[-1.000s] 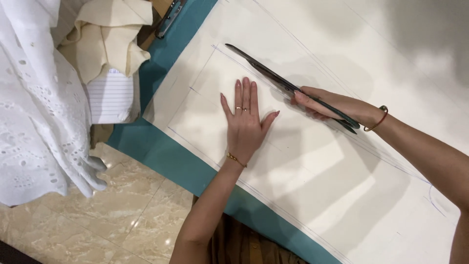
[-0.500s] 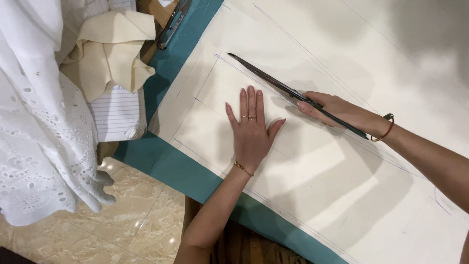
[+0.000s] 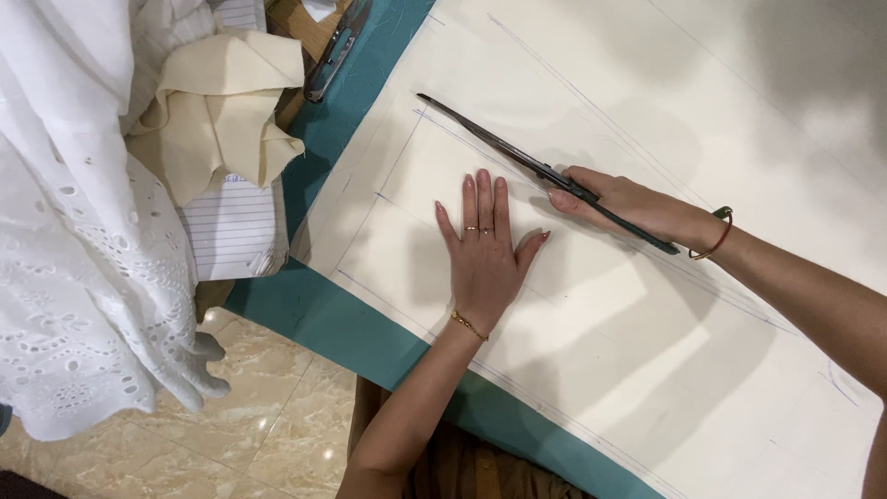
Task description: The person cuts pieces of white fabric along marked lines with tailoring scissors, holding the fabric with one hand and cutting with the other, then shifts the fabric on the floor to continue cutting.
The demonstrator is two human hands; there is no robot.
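A large sheet of cream fabric [image 3: 665,111] with thin blue drawn lines lies over a teal table cover [image 3: 305,310]. My left hand [image 3: 485,254] rests flat on the fabric, fingers spread, rings on two fingers and a thin bracelet at the wrist. My right hand [image 3: 628,205] grips the handles of long dark scissors [image 3: 499,148]. The blades point up and left along a drawn line, just above my left hand's fingertips. A red cord bracelet sits on my right wrist.
White eyelet cloth [image 3: 74,277] hangs at the left over a beige tiled floor [image 3: 240,434]. Folded cream fabric pieces [image 3: 217,111] and lined paper [image 3: 231,231] lie beside the table's left edge. A second dark tool [image 3: 334,46] rests on the teal cover at the top.
The view has shifted slightly. The scissors and my right hand sit a little further along the drawn line; my left hand stays flat on the fabric.
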